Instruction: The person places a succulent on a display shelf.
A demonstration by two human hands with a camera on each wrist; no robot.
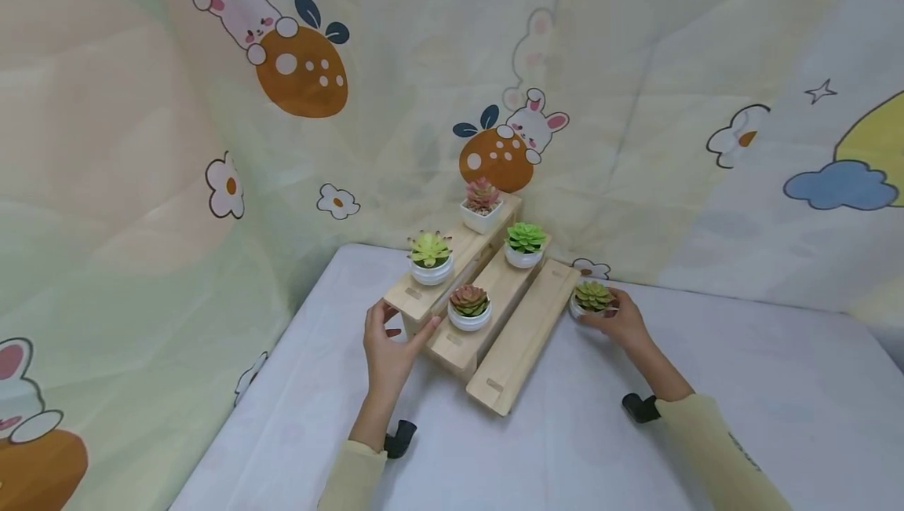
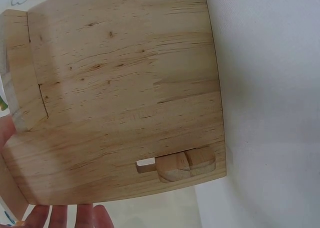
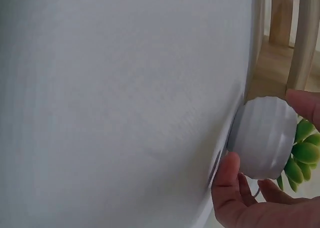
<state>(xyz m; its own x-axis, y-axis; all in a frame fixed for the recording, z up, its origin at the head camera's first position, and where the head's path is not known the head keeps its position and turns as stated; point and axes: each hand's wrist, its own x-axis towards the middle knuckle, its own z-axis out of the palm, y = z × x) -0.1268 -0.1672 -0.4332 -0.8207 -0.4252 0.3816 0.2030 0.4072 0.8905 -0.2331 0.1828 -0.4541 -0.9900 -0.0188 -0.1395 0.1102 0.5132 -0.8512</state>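
A three-step wooden plant stand (image 1: 524, 338) stands on the table, and my left hand (image 1: 391, 354) grips its near left end. In the left wrist view the fingers (image 2: 59, 215) curl behind the edge of the side panel (image 2: 125, 87), with the thumb at the left. At the stand's right side, my right hand (image 1: 621, 319) holds a small potted succulent (image 1: 593, 297) with green leaves. Thumb and fingers pinch its white ribbed pot (image 3: 265, 135) from two sides, low at the table surface in the right wrist view.
On the top step are a pink succulent (image 1: 482, 201) and a yellow-green one (image 1: 431, 254). The middle step bears a bright green succulent (image 1: 526, 242) and a reddish one (image 1: 469, 305). A white cloth covers the table (image 1: 565, 448); a printed curtain (image 1: 410, 40) hangs behind.
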